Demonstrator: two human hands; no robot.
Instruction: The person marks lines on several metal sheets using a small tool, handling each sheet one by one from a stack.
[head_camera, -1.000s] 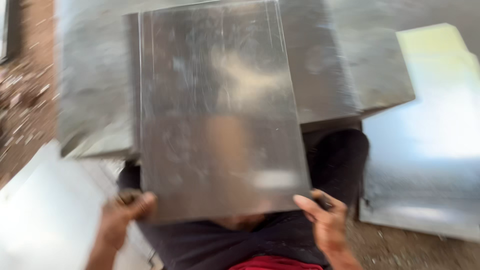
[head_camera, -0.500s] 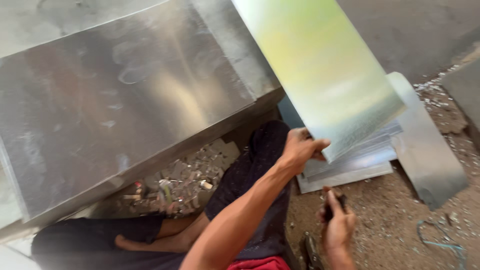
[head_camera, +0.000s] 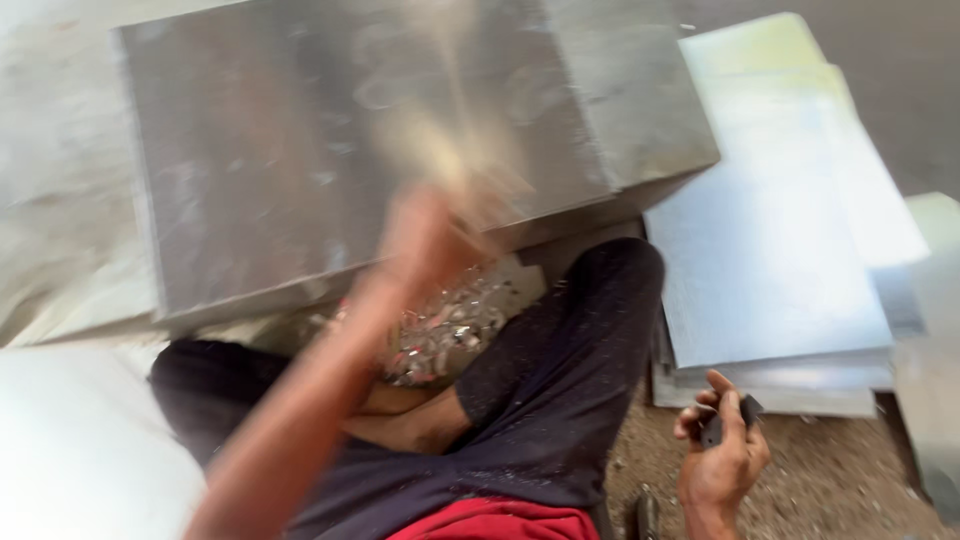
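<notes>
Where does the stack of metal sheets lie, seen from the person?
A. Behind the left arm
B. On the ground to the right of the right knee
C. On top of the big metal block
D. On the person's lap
B: the stack of sheets lies on the ground beside the right knee, just above the right hand, apart from the block.

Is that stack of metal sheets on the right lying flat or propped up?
Lying flat. The stack of sheets rests on the ground with layered edges showing along its near side, beside the right hand, which holds a small dark object.
</notes>
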